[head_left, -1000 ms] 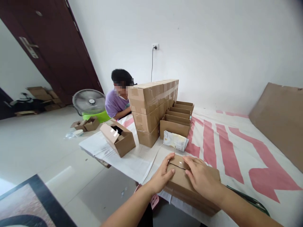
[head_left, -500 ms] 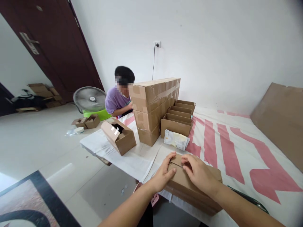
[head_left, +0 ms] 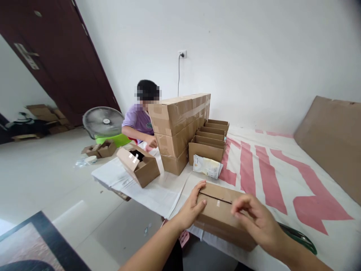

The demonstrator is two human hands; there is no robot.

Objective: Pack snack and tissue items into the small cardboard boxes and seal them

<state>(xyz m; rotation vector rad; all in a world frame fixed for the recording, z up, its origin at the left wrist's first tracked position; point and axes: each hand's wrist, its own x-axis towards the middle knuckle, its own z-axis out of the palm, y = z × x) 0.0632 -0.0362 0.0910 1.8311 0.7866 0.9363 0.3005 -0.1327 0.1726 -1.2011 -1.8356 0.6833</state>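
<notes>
My left hand [head_left: 193,206] lies on the left end of a closed cardboard box [head_left: 218,216] at the table's near edge. Its fingers and thumb are stretched apart on the box. Over the box's right part, my right hand [head_left: 254,216] is raised with curled fingers, thumb near the fingertips. Whether anything is pinched there I cannot make out. A narrow dark gap runs between the two top flaps, and a small pale piece of tape [head_left: 218,203] shows beside it. A dark green object [head_left: 300,237], partly hidden, lies right of my right hand.
Taped boxes [head_left: 176,128] stand stacked beyond, beside a row of open cartons [head_left: 207,150]. A white pouch [head_left: 207,166] leans in front. An open box [head_left: 139,165] sits left. A person in purple [head_left: 137,120] is behind the stack, near a floor fan [head_left: 103,120].
My right hand has moved right, off the seam, uncovering the tape piece and more of the gap. My left hand stays on the box. The person's hand now shows on the table.
</notes>
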